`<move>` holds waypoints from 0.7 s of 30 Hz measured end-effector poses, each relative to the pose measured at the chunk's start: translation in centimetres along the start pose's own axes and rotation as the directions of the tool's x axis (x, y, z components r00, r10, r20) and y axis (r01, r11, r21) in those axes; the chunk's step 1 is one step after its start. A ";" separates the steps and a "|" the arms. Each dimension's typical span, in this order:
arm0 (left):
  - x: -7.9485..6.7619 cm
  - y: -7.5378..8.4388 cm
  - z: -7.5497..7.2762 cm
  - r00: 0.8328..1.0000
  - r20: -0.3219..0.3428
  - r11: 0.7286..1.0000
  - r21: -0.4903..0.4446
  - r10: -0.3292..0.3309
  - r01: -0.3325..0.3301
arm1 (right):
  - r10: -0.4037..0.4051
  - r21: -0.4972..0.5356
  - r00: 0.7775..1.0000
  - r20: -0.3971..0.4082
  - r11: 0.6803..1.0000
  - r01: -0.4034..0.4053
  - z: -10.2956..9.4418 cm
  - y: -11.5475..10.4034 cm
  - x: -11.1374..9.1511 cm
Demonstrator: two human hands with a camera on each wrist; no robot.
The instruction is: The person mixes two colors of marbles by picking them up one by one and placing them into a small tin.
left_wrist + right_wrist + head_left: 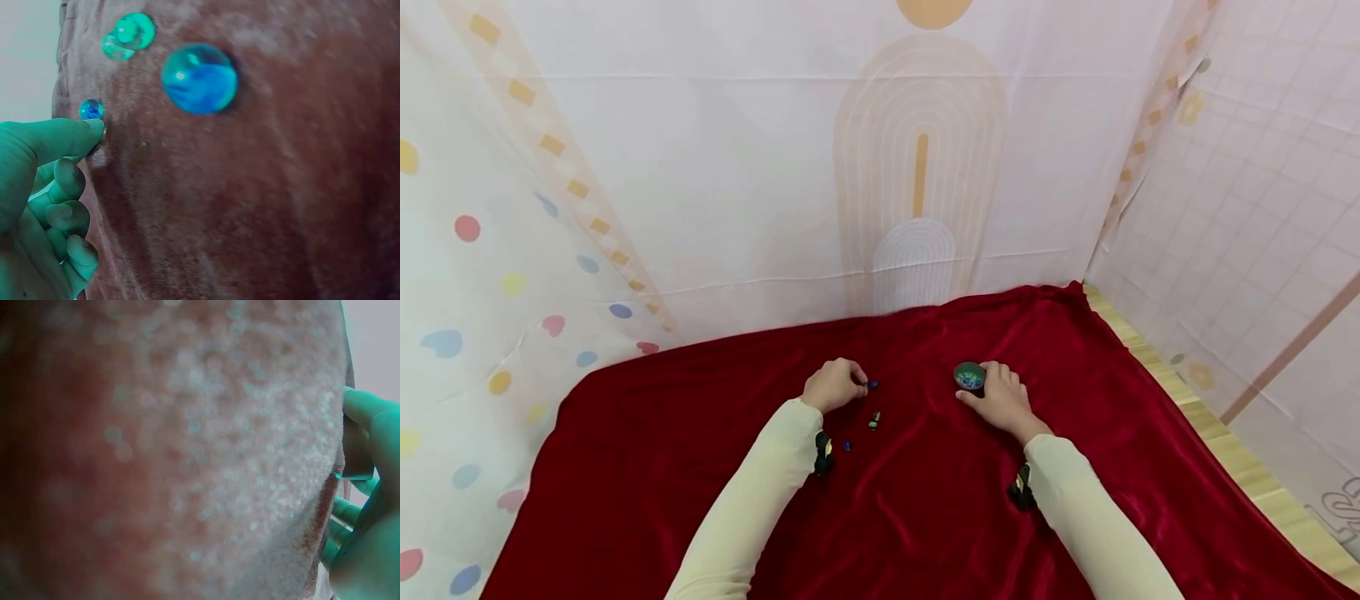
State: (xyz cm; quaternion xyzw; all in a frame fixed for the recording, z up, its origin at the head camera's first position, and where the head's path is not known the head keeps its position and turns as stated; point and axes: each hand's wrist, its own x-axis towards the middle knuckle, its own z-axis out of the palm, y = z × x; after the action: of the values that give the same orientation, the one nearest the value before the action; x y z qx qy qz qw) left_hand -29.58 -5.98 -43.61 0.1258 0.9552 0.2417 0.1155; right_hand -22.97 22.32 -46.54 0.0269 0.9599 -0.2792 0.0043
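Observation:
My left hand [835, 385] is low over the red cloth, thumb and index finger pinching a small marble that they mostly hide. Just past those fingertips lies a blue marble [873, 384], also beyond the thumb in the left wrist view [91, 109]. Two greenish clear marbles [874, 421] sit together nearer the body, and another blue marble [847, 446] lies closest to the left wrist. My right hand [1004, 400] grips a small round green bowl [970, 376] with blue flowers, thumb at the near side and fingers at the far side.
Wrinkled red velvet cloth [910, 517] covers the table. A strip of pale wood [1195, 425] shows along its right edge. Printed fabric hangings [737, 192] stand behind and on both sides.

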 end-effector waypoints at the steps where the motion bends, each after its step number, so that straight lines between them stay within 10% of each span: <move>1: 0.1 0.1 -0.1 1.000 -0.004 1.000 -0.003 0.002 -0.002 | 0.000 -0.001 1.000 -0.001 1.000 0.000 0.0 0.0 0.0; 21: 1.1 4.8 -1.2 0.996 -0.010 0.996 0.013 0.084 -0.084 | 0.004 0.001 1.000 0.003 1.000 -0.004 0.0 0.0 -0.1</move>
State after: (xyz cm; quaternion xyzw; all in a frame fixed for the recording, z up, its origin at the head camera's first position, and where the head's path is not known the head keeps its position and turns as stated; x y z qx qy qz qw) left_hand -30.07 -2.11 -40.41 0.1654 0.9512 0.2410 0.0993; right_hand -22.90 22.29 -46.50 0.0285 0.9597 -0.2795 0.0063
